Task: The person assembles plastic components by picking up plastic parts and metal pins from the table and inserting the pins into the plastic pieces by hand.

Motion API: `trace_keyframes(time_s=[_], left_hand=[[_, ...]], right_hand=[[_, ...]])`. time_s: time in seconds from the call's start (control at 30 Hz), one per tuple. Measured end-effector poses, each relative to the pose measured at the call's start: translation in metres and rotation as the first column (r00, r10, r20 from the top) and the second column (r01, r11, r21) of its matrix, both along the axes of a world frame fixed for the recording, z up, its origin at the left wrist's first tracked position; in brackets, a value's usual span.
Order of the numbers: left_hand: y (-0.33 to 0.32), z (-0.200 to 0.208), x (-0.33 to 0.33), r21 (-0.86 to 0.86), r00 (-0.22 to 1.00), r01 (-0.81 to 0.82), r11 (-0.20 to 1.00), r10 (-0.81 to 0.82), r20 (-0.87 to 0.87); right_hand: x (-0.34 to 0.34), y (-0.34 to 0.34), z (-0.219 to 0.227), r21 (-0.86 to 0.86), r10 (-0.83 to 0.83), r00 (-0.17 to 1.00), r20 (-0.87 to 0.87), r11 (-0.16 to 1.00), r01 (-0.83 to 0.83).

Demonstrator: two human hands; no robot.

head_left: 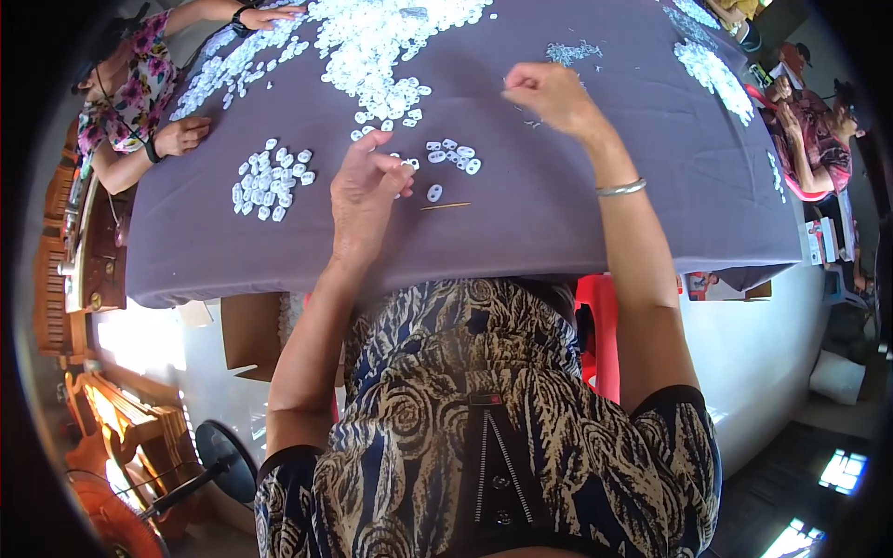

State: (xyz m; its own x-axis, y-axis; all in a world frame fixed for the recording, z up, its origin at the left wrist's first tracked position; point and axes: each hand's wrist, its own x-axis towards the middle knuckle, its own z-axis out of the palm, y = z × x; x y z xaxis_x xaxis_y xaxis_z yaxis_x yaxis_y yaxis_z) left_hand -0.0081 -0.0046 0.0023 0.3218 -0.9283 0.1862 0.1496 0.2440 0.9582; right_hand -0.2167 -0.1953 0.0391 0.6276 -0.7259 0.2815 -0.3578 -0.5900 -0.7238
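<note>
My left hand [361,200] is raised over the near part of the table, its fingers curled round a small white plastic piece [409,165] that shows at the fingertips. My right hand [555,98] is further forward and to the right, thumb and fingers pinched together; whatever it grips is too small to make out. Just right of my left hand lies a little group of white oval pieces with dark holes [455,154]. A single white piece [434,192] lies nearer me, beside a thin wooden stick [446,205]. Small grey metal bits [572,53] are scattered beyond my right hand.
A finished-looking cluster of white pieces [272,179] lies to the left. A large heap [377,46] spreads at the far middle, another pile [712,79] far right. The dark tablecloth [558,214] covers the table. One person's hand [181,137] rests at the left; others sit right.
</note>
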Motion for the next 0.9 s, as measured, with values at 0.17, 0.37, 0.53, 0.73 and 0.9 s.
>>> trace_keyframes(time_s=[0.17, 0.37, 0.53, 0.73, 0.9], left_hand=[[-0.001, -0.004, 0.007, -0.032, 0.997, -0.068, 0.997, 0.069, 0.027], [-0.001, -0.012, 0.006, -0.071, 0.996, -0.066, 0.995, 0.07, 0.054], [-0.007, -0.011, 0.001, -0.09, 0.998, -0.06, 0.994, 0.062, 0.022], [-0.007, -0.014, 0.0, -0.072, 0.997, -0.072, 0.995, 0.072, 0.002], [-0.007, -0.014, -0.002, -0.071, 0.996, -0.065, 0.995, 0.069, 0.058]], right_hand=[[-0.015, -0.025, -0.015, -0.036, -0.109, 0.964, -0.243, 0.994, 0.103], [0.006, -0.035, -0.019, 0.039, 0.05, 0.909, -0.415, 0.999, -0.037], [0.02, -0.016, -0.006, -0.009, 0.02, 0.887, -0.461, 1.0, -0.027], [0.055, 0.06, -0.005, 0.48, 0.103, 0.969, 0.225, 0.854, -0.202], [0.069, 0.069, -0.018, 0.471, 0.115, 0.905, 0.411, 0.823, -0.318]])
